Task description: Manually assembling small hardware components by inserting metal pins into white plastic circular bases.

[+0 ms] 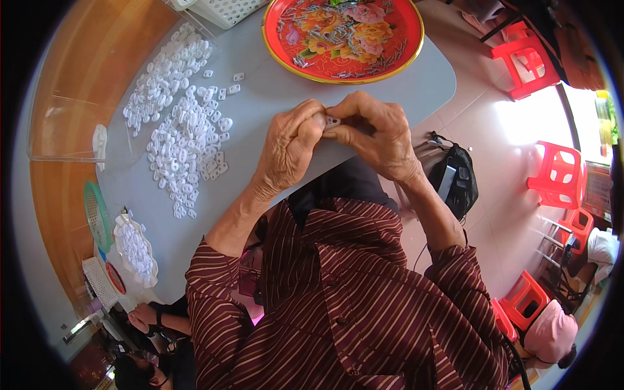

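A small white plastic piece with dark holes [332,121] is pinched between my two hands above the near edge of the grey table [244,140]. My left hand [290,144] is closed on its left side, the fingers hiding most of that end. On the other side, my right hand [378,133] grips it between thumb and forefinger. Left of my hands lie two loose heaps of similar white pieces, a farther heap [170,77] and a nearer heap [186,142]. Beyond the hands stands a round red flowered tray [344,79] with many small grey metal pins [303,62] scattered in it.
A white plastic basket [224,12] stands at the far edge. At the left are a clear acrylic panel [71,130], a green basket [97,214] and a pale dish of white pieces [136,253]. Red stools [556,172], a black bag [460,179] and other people are around the table.
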A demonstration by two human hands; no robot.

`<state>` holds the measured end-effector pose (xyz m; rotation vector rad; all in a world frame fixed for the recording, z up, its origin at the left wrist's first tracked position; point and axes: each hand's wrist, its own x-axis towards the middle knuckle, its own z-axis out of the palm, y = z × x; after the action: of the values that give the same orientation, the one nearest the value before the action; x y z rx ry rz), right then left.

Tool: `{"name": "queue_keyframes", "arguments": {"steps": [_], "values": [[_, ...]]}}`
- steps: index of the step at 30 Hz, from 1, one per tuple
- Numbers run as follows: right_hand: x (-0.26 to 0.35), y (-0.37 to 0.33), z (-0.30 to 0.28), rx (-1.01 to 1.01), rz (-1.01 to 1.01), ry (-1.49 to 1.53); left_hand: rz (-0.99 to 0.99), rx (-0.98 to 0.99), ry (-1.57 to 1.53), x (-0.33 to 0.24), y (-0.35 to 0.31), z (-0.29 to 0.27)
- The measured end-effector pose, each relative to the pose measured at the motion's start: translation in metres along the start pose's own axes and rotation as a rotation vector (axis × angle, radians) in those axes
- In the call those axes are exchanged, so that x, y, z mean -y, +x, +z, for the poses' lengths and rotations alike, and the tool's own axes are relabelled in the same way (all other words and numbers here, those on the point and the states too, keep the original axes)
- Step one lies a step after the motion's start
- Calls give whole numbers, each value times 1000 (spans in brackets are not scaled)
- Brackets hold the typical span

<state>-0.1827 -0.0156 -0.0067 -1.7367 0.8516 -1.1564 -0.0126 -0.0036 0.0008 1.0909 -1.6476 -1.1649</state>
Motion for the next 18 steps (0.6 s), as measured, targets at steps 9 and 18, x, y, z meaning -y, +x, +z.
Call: {"name": "queue_keyframes", "arguments": {"steps": [9, 18], "values": [[10, 0, 0, -42, 179, 127, -27, -2, 18, -6, 2, -1], [17, 45, -4, -206, 109, 149, -16, -25, -105, 5, 0, -1]]}}
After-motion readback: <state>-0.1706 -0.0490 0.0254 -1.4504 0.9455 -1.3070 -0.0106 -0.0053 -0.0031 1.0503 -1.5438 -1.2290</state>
